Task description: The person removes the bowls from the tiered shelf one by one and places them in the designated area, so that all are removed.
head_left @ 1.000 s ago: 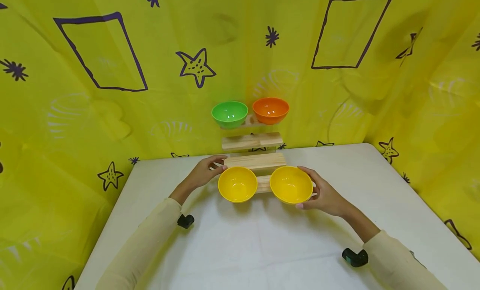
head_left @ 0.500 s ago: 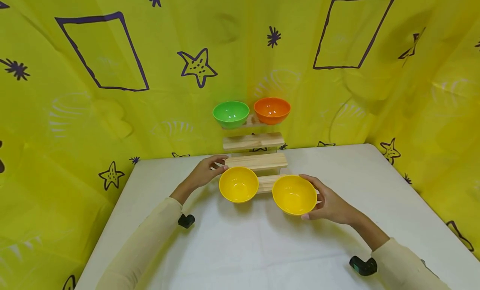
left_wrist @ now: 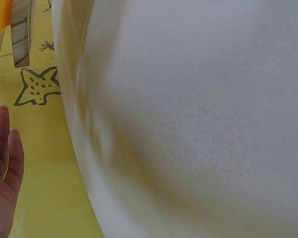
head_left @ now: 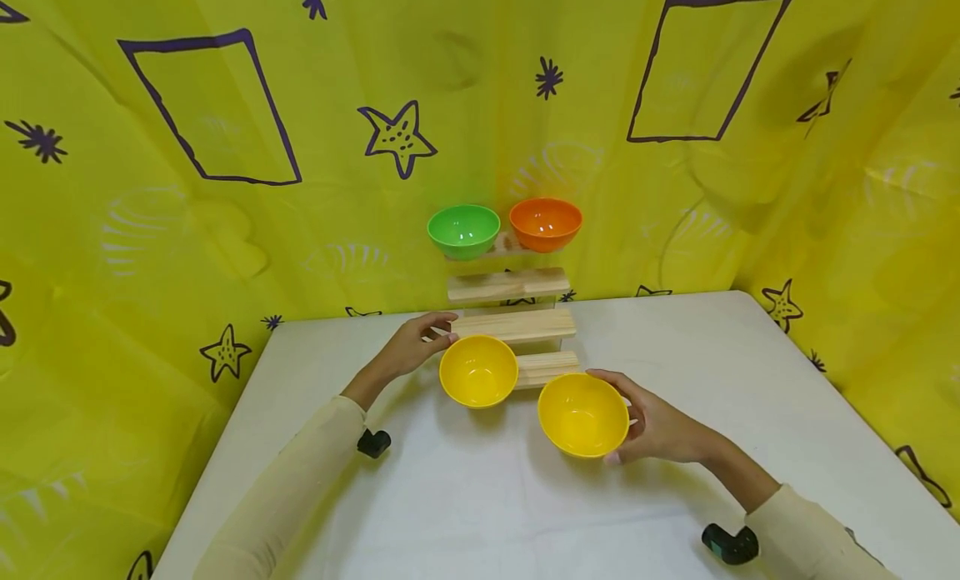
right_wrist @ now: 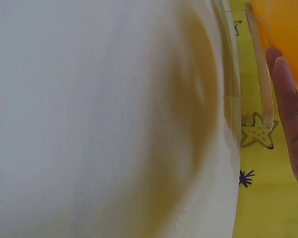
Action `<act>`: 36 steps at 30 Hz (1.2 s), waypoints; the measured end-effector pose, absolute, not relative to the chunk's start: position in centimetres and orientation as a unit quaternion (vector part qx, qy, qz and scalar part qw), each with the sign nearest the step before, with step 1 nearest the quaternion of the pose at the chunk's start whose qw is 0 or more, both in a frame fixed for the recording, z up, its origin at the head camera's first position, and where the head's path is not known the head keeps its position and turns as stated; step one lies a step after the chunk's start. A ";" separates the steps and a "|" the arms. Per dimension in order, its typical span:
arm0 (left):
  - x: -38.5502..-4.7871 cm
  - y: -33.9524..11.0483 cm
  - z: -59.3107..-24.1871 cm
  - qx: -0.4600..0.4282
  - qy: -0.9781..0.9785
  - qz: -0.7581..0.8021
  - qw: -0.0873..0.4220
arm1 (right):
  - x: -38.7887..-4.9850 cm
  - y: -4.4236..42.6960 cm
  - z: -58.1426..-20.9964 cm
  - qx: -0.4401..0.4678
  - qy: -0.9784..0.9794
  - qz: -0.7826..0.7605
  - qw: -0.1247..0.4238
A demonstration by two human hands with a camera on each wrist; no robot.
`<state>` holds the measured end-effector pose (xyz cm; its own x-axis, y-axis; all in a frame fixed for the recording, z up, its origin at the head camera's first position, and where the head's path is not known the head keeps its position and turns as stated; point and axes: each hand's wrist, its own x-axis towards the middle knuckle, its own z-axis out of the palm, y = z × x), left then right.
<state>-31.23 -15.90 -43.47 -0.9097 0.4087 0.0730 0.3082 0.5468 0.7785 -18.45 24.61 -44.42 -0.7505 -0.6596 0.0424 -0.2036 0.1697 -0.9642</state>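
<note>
A yellow bowl [head_left: 583,415] is held at its right side by my right hand [head_left: 660,422], in front of and apart from a tiered wooden stand [head_left: 513,323]. In the right wrist view, fingers [right_wrist: 287,94] lie along the bowl's orange-looking wall. Another yellow bowl [head_left: 478,372] sits at the left of the stand's lowest step. My left hand [head_left: 411,343] grips the left end of the step above, thumb near that bowl's rim. The left wrist view shows only part of this hand's fingers [left_wrist: 15,158]; its grip is out of frame.
On the stand's top step sit a green bowl [head_left: 463,232] at left and an orange bowl [head_left: 546,225] at right. A white-covered table [head_left: 480,513] lies below. Yellow patterned curtain [head_left: 337,230] encloses the back and sides. Dark wrist devices [head_left: 731,545] hang by both sleeves.
My right hand has drawn its yellow bowl off the lowest step, toward me and downward in the view. The left hand and the other bowls stay put.
</note>
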 end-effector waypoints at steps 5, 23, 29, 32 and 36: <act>-31.2 -15.9 -43.5 0.209 0.876 0.430 0.057 | -18.3 24.2 -44.6 -0.298 0.740 -0.563 0.218; -31.2 -15.8 -43.5 0.201 0.881 0.425 0.056 | -17.5 21.8 -45.2 -0.307 0.718 -0.559 0.279; -31.2 -15.8 -43.5 0.207 0.880 0.425 0.052 | -17.4 21.0 -45.5 -0.314 0.709 -0.559 0.293; -31.2 -15.8 -43.6 0.205 0.879 0.426 0.053 | -17.3 20.4 -45.5 -0.316 0.705 -0.557 0.305; -31.3 -15.9 -43.6 0.206 0.879 0.427 0.052 | -17.3 19.5 -45.7 -0.315 0.708 -0.548 0.316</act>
<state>-31.25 -15.91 -43.60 -0.9097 0.4066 0.0840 0.3175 0.5511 0.7717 -17.28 19.51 -45.66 -0.6021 -0.7918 -0.1028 -0.0986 0.2014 -0.9745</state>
